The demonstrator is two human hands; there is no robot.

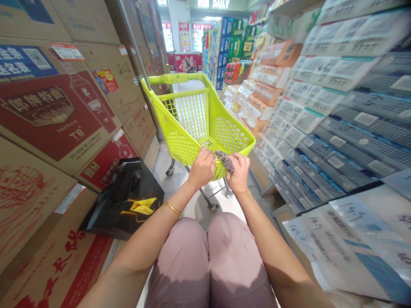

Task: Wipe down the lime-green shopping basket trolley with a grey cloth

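Note:
A lime-green shopping cart (180,143) stands in front of my knees, its basket bare inside. At the basket's near rim, my left hand (202,167) has its fingers closed around the edge. My right hand (238,171) is closed on a crumpled grey-brown cloth (225,161), which lies over the same rim between both hands. Part of the cloth is hidden by the right fingers. A gold bangle (173,208) circles my left wrist.
Stacked cartons (58,107) line the left side, with a black gift bag (128,201) standing before them. Packaged goods (321,115) fill the right side. Blue boxes (224,47) and green boxes (237,38) stand farther down the aisle.

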